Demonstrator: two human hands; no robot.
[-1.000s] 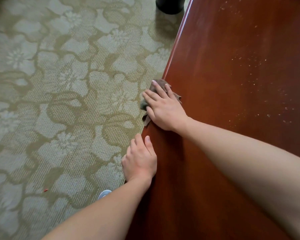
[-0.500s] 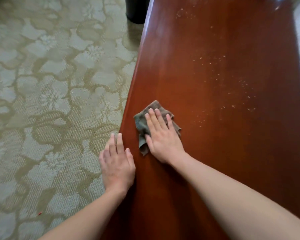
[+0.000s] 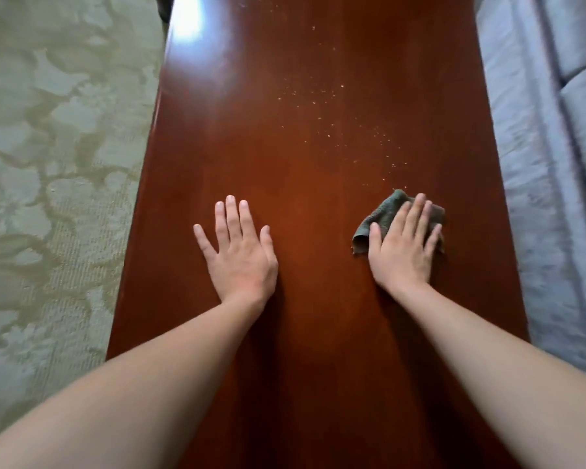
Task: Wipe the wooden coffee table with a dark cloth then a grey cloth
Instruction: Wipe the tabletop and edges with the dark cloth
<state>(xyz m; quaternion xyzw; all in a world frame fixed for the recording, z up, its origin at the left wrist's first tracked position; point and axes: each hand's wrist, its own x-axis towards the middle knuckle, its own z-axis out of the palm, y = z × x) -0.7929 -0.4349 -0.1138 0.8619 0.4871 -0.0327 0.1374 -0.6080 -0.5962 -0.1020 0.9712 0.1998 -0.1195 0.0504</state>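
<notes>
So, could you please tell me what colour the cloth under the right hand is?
The cloth is a dark grey-green, clearest in the head view.

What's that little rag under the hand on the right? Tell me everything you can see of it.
The dark cloth is a small, crumpled piece of grey-green fabric, towel-like by its look. It lies bunched on the wooden coffee table, toward its right edge. The right hand presses it with flat, straight fingers, covering most of it; a folded corner sticks out to the left, another past the fingertips. Pale crumbs lie scattered just beyond it.
</notes>
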